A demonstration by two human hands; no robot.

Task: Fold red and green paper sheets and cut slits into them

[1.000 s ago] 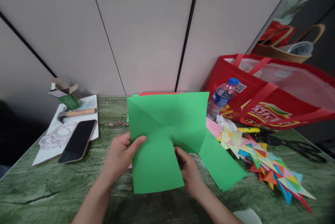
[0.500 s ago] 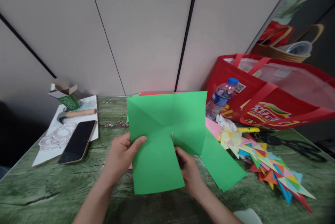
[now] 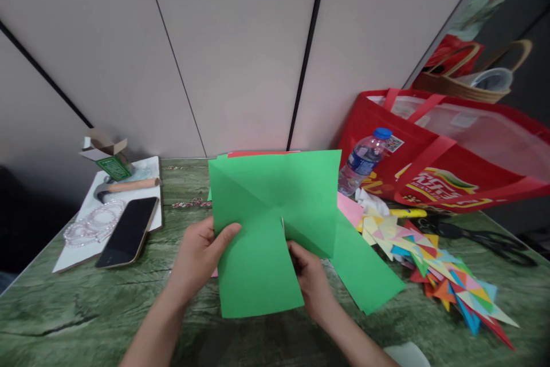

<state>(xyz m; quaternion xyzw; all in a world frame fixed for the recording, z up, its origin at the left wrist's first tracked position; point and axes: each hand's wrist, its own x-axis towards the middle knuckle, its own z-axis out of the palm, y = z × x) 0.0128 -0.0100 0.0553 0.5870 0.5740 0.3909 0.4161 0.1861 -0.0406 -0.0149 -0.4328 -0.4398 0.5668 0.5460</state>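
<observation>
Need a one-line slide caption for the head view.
Left hand grips a partly cut green paper sheet, right hand at its cut edge, above a green wood-grain table.

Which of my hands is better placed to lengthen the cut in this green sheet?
Probably your right hand: it sits just below what looks like a blade tip showing through the green sheet. Your left hand grips that sheet by its left edge, thumb in front.

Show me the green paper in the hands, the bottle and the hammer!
Green paper (image 3: 261, 234): head view, near its middle.
Bottle (image 3: 361, 163): head view, on its label.
Hammer (image 3: 132, 185): head view, on its wooden handle.
</observation>
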